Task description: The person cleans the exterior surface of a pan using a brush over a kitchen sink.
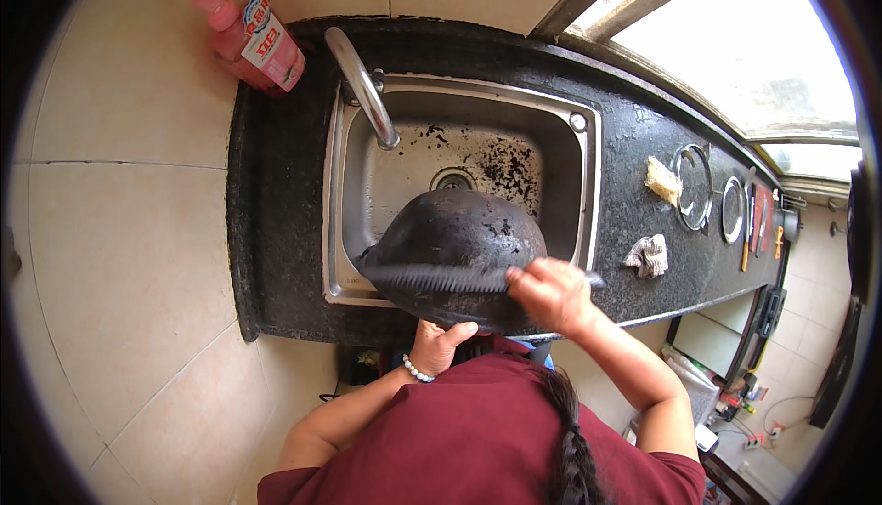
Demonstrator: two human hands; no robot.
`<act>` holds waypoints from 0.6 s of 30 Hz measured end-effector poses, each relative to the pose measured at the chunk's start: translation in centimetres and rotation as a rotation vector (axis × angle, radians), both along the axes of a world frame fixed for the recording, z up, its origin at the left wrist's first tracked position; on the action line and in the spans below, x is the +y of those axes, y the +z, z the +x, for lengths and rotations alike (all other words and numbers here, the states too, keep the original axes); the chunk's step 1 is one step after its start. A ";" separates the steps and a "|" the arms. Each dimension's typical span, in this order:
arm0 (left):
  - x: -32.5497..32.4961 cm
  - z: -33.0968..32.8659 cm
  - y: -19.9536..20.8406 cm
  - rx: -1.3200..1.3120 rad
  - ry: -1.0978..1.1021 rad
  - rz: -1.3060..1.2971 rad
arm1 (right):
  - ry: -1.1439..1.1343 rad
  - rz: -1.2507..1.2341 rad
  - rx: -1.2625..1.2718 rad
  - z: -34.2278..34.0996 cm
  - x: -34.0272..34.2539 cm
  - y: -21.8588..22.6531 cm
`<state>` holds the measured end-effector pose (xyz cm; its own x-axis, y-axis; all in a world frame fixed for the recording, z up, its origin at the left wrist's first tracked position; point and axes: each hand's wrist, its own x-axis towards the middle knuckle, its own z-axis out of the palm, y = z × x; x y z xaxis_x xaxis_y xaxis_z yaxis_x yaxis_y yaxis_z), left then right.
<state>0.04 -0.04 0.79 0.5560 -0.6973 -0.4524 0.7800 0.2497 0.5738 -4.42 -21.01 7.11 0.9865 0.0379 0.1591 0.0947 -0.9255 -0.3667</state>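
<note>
A blackened wok (459,229) rests bottom up over the near side of the steel sink (593,165), tilted toward me. My left hand (438,344) grips its near rim, thumb on top, fingers hidden beneath. My right hand (554,294) is closed round a long knife (432,277) that lies across the wok's outer surface, blade to the left. Motion smears the blade into a ridged streak, and a dark end of the handle sticks out right of my fist. Black flakes (508,172) are scattered over the sink floor around the drain (453,181).
A curved faucet (363,91) reaches over the sink's left side. The pink pump bottle (262,50) stands at the back left corner. Along the right counter lie a crumpled striped cloth (648,256), a yellowish scrubber (663,181), round metal rings or lids (732,210) and a red board (762,215).
</note>
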 end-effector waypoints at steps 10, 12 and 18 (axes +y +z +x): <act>0.2 0.1 -0.1 0.028 -0.003 0.014 | 0.046 0.011 0.005 -0.3 0.7 0.1; 0.3 0.2 0.3 0.066 -0.038 -0.012 | 0.006 -0.004 0.018 -0.6 0.9 0.0; 0.3 0.4 -0.1 0.041 0.016 -0.041 | -0.171 0.073 0.091 -0.3 -1.6 -0.3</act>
